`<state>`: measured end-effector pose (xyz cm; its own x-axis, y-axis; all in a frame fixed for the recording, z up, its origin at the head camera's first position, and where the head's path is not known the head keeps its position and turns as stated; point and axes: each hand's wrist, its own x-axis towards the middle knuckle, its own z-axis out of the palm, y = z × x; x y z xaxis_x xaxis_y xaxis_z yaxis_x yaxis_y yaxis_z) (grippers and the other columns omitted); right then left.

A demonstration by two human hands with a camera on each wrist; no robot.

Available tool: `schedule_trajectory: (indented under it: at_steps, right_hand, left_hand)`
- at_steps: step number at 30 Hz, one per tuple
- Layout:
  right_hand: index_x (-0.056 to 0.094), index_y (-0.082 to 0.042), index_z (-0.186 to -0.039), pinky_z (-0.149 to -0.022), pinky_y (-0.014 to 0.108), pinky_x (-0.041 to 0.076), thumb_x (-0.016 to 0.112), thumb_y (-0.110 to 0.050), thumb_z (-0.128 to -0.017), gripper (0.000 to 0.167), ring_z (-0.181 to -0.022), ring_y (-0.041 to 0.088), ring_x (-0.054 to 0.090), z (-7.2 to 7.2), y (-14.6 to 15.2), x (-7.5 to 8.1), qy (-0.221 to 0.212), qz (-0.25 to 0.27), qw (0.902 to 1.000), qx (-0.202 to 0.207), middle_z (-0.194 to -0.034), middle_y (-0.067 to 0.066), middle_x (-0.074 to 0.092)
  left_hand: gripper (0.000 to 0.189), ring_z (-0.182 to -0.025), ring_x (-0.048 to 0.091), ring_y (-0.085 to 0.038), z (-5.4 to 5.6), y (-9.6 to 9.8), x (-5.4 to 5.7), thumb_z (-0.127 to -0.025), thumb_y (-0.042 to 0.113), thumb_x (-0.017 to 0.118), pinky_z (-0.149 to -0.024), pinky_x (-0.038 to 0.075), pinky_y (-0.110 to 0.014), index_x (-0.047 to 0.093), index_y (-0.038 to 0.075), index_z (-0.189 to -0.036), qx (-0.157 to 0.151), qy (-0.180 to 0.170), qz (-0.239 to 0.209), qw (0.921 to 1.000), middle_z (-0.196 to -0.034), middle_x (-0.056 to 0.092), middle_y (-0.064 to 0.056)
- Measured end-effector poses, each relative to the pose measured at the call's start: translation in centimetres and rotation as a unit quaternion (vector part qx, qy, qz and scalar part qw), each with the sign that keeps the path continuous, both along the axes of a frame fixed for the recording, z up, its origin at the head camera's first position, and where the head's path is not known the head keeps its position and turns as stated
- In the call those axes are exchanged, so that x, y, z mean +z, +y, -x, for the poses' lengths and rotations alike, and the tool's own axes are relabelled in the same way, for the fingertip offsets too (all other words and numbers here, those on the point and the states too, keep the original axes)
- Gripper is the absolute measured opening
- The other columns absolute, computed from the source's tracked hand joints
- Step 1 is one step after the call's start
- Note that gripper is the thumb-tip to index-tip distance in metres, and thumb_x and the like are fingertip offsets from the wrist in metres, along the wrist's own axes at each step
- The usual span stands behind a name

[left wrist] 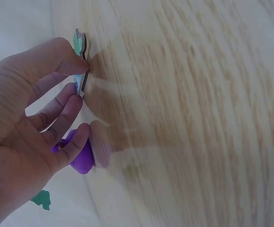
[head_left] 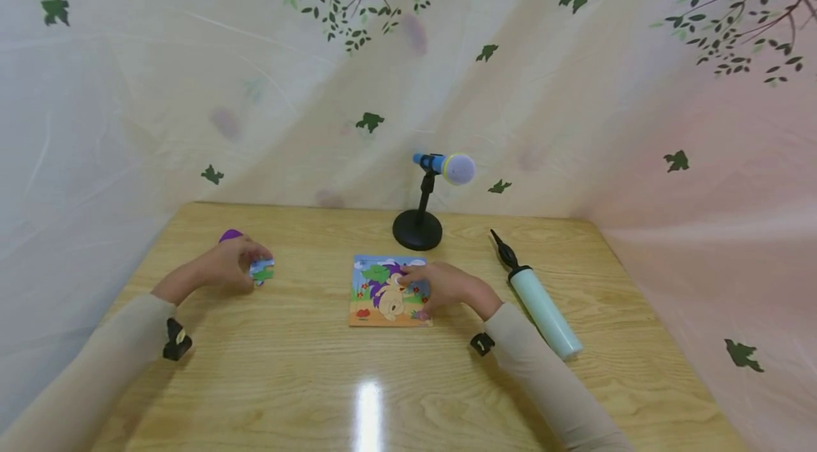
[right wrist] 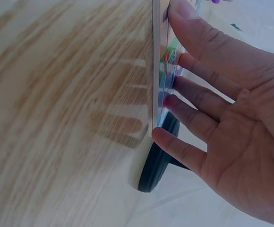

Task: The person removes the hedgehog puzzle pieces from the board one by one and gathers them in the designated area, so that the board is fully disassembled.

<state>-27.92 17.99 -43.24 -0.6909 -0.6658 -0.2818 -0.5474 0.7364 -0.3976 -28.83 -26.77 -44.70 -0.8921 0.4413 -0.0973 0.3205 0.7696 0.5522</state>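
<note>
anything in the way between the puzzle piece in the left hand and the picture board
Nothing visible stands between the puzzle piece and the picture board; only table shows there. The right hand, though, covers part of the board's right side.

I see an open lane on the tabletop (head_left: 306,353) between left hand (head_left: 231,265) and picture board (head_left: 373,311). Mic stand (head_left: 418,230) blocks behind; right hand (head_left: 452,287) overhangs board's right edge, pump (head_left: 542,309) beyond.
</note>
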Motion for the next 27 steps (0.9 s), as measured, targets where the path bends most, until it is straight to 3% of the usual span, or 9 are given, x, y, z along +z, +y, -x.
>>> schedule_trajectory:
  at_steps: [13,27]
  right_hand:
    - [0.056,-0.015,-0.147,-0.121,0.052,0.033,0.086,-0.019,-0.081,0.072,-0.151,0.037,0.035,-0.18,-0.01,0.10,-0.013,-0.001,0.9999,-0.001,-0.163,0.009,0.038]
    - [0.056,-0.011,-0.146,-0.122,0.052,0.032,0.086,-0.019,-0.082,0.071,-0.151,0.038,0.034,-0.11,0.64,0.11,-0.019,0.011,0.9997,0.011,-0.163,0.012,0.038]
  left_hand:
    - [0.059,-0.104,0.057,-0.029,-0.09,0.13,-0.04,-0.067,0.006,0.083,-0.094,0.050,-0.053,0.068,0.002,-0.123,0.007,0.000,0.011,0.9999,-0.110,0.061,-0.012]
    - [0.060,-0.103,0.058,-0.030,-0.57,0.02,-0.28,-0.066,0.011,0.086,-0.090,0.051,-0.049,0.068,0.002,-0.122,0.014,0.016,-0.001,0.9998,-0.111,0.060,-0.015]
